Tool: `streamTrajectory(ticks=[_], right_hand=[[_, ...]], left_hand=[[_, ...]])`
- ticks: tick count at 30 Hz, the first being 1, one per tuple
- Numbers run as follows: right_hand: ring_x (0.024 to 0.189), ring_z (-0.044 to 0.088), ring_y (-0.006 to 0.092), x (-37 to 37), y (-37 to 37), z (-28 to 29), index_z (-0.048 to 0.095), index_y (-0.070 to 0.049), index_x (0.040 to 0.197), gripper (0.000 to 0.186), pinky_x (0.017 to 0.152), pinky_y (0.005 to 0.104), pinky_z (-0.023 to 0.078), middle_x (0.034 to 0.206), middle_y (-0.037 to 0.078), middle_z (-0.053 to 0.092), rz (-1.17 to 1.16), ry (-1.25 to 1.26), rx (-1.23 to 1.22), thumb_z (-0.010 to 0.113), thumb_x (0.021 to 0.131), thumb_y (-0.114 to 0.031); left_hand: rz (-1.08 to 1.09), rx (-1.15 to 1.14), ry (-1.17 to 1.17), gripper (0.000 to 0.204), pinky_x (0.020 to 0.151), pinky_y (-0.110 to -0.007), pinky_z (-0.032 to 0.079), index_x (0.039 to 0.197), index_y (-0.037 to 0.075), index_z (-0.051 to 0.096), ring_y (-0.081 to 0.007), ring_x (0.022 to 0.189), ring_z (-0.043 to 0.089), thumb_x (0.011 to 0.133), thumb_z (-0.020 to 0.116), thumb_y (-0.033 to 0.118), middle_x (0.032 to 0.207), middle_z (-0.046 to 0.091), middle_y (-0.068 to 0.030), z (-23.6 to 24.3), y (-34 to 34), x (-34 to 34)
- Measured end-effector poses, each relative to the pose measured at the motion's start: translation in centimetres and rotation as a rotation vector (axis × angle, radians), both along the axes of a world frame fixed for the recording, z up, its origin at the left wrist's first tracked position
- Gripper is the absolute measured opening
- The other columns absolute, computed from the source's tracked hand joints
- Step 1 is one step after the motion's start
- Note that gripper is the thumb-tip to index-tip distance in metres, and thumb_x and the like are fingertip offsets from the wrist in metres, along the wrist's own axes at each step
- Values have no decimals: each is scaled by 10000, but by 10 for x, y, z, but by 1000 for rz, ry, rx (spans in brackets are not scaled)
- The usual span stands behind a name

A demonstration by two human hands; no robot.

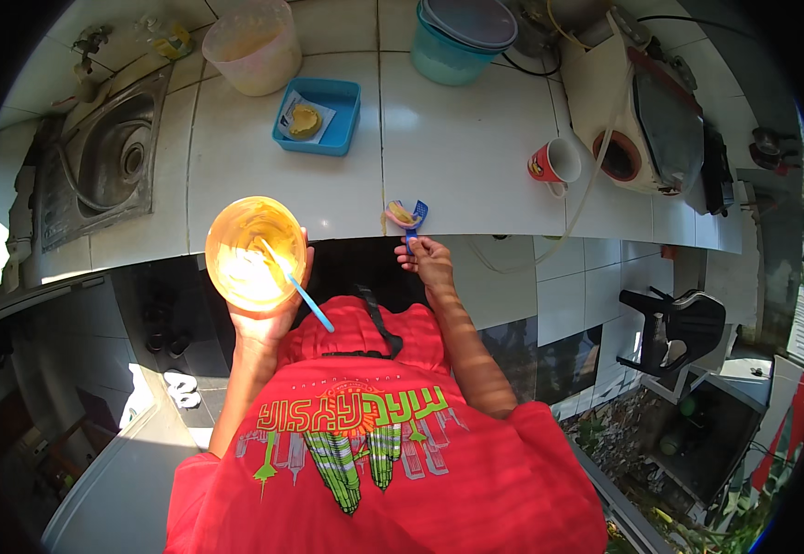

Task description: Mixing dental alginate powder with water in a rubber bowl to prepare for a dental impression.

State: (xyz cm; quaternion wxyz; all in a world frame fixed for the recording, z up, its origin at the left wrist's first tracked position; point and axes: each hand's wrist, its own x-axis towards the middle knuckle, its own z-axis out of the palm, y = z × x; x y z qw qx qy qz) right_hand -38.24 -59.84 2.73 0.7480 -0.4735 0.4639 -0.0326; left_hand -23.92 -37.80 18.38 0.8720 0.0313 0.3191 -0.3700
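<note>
My left hand (279, 312) supports an orange bowl (214, 242) from beneath and along its right side, its fingers wrapped round it. A yellow, creamy mixture (245, 263) coats the inside, bright with sunlight. In it leans a spoon with a blue handle (314, 307), sticking out toward me. My right hand (431, 261) pinches the handle of a small blue plastic tool (419, 218) at the counter's front edge. On the tool's head sits a pinkish, curved piece with pale yellow stuff (400, 214); its exact kind is unclear.
A blue tub (351, 115) holds a round yellow lump (305, 121) on white paper. Behind stand a pinkish bucket (252, 55) and a lidded teal container (448, 60). A red-and-white mug (559, 162) is at right, a metal sink (111, 152) at left. A hose (586, 189) hangs over the edge.
</note>
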Motion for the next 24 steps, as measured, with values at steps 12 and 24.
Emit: streamTrajectory(ticks=[12, 24], right_hand=[[597, 611, 93, -4, -5, 12, 642, 50, 1018, 224, 561, 208, 514, 771, 86, 686, 38, -31, -151, 530, 982, -140], [613, 612, 97, -9, -7, 6, 637, 45, 1043, 230, 571, 213, 515, 778, 83, 681, 34, -67, -64, 539, 981, -154]], left_hand=[[65, -9, 1, 522, 1092, -581, 333, 1312, 83, 517, -414, 1290, 439, 941, 496, 448, 1339, 525, -191, -4, 11, -3], [90, 10, -27, 523, 1097, -581, 327, 1309, 81, 524, -409, 1287, 443, 938, 502, 450, 1337, 527, -193, -5, 12, -6]])
